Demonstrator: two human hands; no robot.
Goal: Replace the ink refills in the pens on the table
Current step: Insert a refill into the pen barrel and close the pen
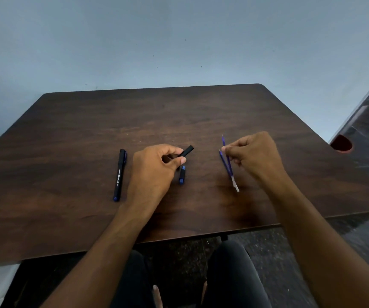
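Dark matt wood-grain table (68, 130), matt black plastic pen (119, 174).

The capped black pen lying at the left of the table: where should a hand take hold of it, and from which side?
Pinch the capped black pen across its middle, near the white lettering, coming straight down from above. It lies flat on the table, lengthwise away from the person, both long sides free. The left hand, though close, already holds a black barrel.

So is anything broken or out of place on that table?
Nothing looks broken. One pen is simply apart: the left hand holds its black barrel, and a small blue-tipped piece lies loose beside it. The right hand pinches two refills. The other pen lies whole.
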